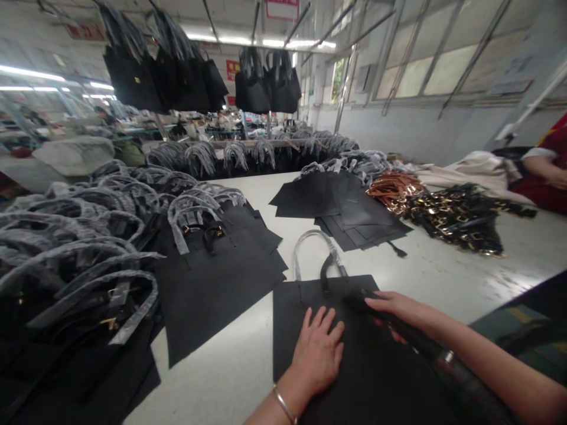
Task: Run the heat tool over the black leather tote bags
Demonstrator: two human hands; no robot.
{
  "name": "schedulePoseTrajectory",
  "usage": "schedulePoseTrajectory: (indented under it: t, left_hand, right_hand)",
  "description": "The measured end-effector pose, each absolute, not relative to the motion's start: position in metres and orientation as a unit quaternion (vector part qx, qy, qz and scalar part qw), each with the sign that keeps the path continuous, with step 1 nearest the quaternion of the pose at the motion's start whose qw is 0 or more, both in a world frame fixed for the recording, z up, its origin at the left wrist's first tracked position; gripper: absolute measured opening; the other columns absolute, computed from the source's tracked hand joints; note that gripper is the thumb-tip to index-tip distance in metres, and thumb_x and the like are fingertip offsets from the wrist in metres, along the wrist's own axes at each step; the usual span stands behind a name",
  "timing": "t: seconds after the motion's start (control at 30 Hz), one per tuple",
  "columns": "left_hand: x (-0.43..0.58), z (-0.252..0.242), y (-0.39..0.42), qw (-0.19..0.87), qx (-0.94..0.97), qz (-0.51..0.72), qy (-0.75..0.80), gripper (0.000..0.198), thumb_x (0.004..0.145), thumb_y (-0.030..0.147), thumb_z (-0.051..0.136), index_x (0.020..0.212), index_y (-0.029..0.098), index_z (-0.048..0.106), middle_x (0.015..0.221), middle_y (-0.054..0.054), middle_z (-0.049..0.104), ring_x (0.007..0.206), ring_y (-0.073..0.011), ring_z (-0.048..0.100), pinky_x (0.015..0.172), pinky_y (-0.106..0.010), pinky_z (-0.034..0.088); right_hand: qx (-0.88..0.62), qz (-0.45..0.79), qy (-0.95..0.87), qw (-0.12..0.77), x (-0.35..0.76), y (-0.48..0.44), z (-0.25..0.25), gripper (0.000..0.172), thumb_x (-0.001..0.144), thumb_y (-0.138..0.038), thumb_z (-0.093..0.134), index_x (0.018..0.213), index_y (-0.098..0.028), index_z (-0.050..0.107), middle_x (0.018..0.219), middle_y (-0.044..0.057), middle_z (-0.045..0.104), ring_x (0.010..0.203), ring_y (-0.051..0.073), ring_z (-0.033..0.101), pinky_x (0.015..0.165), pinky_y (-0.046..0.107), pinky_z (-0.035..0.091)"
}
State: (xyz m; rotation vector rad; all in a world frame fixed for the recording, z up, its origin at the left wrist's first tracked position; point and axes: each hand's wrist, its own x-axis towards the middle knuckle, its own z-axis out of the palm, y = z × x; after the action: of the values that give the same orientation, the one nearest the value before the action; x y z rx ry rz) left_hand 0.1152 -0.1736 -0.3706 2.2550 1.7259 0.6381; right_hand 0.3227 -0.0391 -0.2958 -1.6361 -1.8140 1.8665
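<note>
My left hand (316, 351) lies flat on a black leather bag panel (301, 307), fingers slightly apart, holding nothing. My right hand (394, 313) curls around a thick black strap (425, 336) that runs across the panel toward the lower right. A looped handle wrapped in clear plastic (316, 251) rises from the panel's far edge, with a narrow black tab (326, 274) at its base. A silver bangle (283, 404) circles my left wrist. Part of the panel is hidden under my hands and the strap.
On the white worktable (425, 277), piles of black panels with wrapped handles (217, 265) fill the left. Flat black leather pieces (336, 203), tan straps (394, 192) and black straps with gold hardware (460, 218) lie ahead. A co-worker's red-sleeved arm (547, 171) is at the right. Black bags (155, 74) hang overhead.
</note>
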Motion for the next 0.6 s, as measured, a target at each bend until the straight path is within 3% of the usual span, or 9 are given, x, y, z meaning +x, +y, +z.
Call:
schedulePoseTrajectory:
  t: [0.2,0.47,0.6]
  left_hand:
    - [0.115,-0.370,-0.176,0.112,0.774,0.219,0.584,0.040,0.096,0.039,0.041,0.133,0.026,0.050,0.144,-0.006,0.044,0.136,-0.0243,0.033,0.116,-0.050,0.021]
    - [0.114,-0.369,-0.176,0.118,0.773,0.235,0.577,0.036,0.096,0.036,0.043,0.128,0.025,0.054,0.141,-0.006,0.048,0.133,-0.0214,0.037,0.116,-0.042,0.024]
    - [0.113,-0.369,-0.176,0.123,0.777,0.243,0.567,0.036,0.096,0.036,0.044,0.127,0.023,0.055,0.139,-0.007,0.048,0.132,-0.0218,0.038,0.115,-0.042,0.025]
  right_hand:
    - [-0.524,0.548,-0.638,0.134,0.290,-0.046,-0.279,0.055,0.088,-0.046,0.055,0.137,-0.024,0.043,0.074,-0.002,0.061,0.038,0.010,0.057,0.032,0.019,0.043]
    - [-0.515,0.569,-0.639,0.054,0.287,-0.052,-0.279,0.066,0.085,-0.047,0.060,0.143,-0.024,0.038,0.071,-0.002,0.062,0.036,0.010,0.057,0.029,0.018,0.041]
    - [-0.481,0.584,-0.654,0.005,0.269,-0.047,-0.294,0.064,0.084,-0.050,0.060,0.139,-0.021,0.044,0.065,-0.002,0.062,0.035,0.012,0.057,0.029,0.019,0.041]
